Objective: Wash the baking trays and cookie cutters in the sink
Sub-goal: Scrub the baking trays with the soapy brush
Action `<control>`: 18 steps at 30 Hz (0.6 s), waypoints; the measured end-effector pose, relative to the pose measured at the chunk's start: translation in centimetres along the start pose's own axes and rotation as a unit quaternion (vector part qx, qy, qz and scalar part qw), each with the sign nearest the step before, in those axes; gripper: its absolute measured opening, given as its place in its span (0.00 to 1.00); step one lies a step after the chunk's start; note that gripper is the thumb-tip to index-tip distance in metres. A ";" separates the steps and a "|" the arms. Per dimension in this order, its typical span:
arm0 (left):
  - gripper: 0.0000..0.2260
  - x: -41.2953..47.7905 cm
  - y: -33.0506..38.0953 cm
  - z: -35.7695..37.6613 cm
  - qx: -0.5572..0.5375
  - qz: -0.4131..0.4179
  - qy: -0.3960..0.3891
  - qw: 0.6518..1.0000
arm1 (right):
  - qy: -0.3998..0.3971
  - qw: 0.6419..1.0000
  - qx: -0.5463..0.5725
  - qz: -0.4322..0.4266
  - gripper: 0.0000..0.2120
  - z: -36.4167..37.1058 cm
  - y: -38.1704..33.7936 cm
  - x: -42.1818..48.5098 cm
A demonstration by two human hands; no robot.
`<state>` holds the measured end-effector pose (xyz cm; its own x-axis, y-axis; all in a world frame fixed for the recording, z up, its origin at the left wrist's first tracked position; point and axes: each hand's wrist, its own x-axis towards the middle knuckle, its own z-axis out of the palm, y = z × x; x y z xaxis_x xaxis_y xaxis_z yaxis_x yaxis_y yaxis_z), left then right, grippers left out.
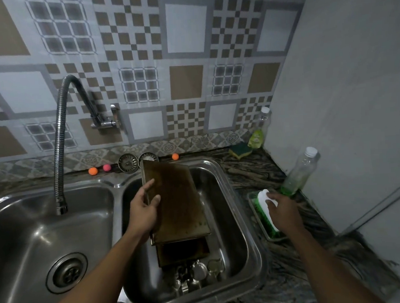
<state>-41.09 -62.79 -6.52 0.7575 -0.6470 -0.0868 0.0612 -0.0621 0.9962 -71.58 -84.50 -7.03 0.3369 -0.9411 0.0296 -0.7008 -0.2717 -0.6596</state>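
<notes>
Left grip (pixel 146 208) clamped, right grip (pixel 282 210) curled, arms outstretched.

Flexible coiled chrome tap hose (pixel 58 147) arching from patterned tiled wall (pixel 187 57). Along dark marbled countertop (pixel 250 171): two orange balls (pixel 93 171) and one pink ball (pixel 107 167), two round metal sink strainers (pixel 128 163), green-and-yellow sponge (pixel 240 150), two clear plastic bottles (pixel 300 171) holding green liquid.
</notes>
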 end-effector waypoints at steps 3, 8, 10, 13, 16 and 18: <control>0.22 0.1 0.0 0.0 0.010 0.002 0.001 1.000 | -0.020 1.000 0.004 0.019 0.14 0.3 0.0 0.3; 0.21 0.0 0.1 0.1 0.024 0.018 -0.002 1.000 | -0.049 0.998 -0.004 0.030 0.14 0.7 0.7 0.2; 0.21 -0.1 0.3 0.1 0.022 0.025 -0.004 0.999 | -0.045 0.999 -0.015 0.026 0.15 0.4 0.6 0.4; 0.20 -0.3 0.6 0.2 0.021 0.032 -0.004 0.999 | -0.026 0.999 -0.012 0.020 0.15 -0.5 -0.4 0.6; 0.22 -0.3 0.8 0.4 0.021 0.038 -0.007 0.999 | 0.019 0.999 0.029 0.005 0.15 -1.3 -3.2 0.9; 0.24 -0.6 1.2 0.8 0.015 0.039 -0.019 0.999 | 0.037 0.997 0.057 -0.021 0.14 -1.3 -6.3 1.1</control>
<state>-41.98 -63.07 -5.29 0.7336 -0.6795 -0.0095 -0.0171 -0.0325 0.9993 -67.63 -84.11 -1.85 0.3144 -0.9426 0.1124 -0.6094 -0.2912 -0.7374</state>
